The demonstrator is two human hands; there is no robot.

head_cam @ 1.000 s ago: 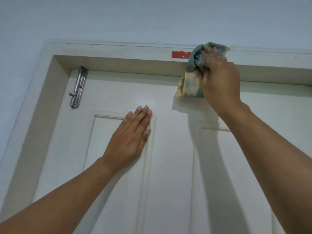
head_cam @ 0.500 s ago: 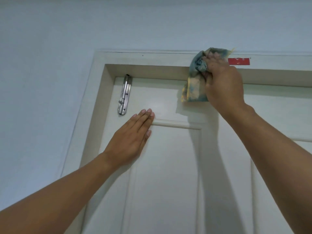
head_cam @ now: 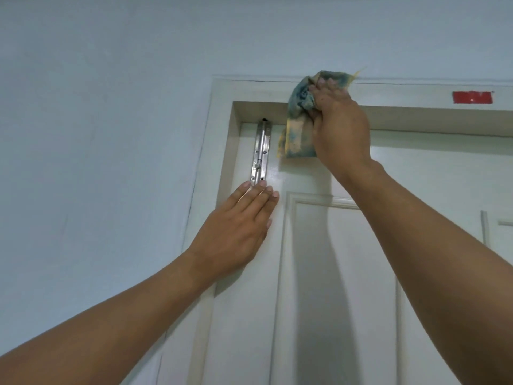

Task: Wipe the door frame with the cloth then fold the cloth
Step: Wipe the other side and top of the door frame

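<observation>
A: What is the left hand (head_cam: 236, 229) doing?
B: It lies flat on the door (head_cam: 327, 273), fingers straight and together, tips just below the bolt (head_cam: 261, 154).
A: And the right hand (head_cam: 341, 129)?
B: Its fingers curl round the cloth (head_cam: 298, 118), pressing it on the door frame (head_cam: 258, 88) right of the bolt.
A: Any change?
B: The cloth has slid nearer the bolt, away from the red tape (head_cam: 472, 97).
</observation>
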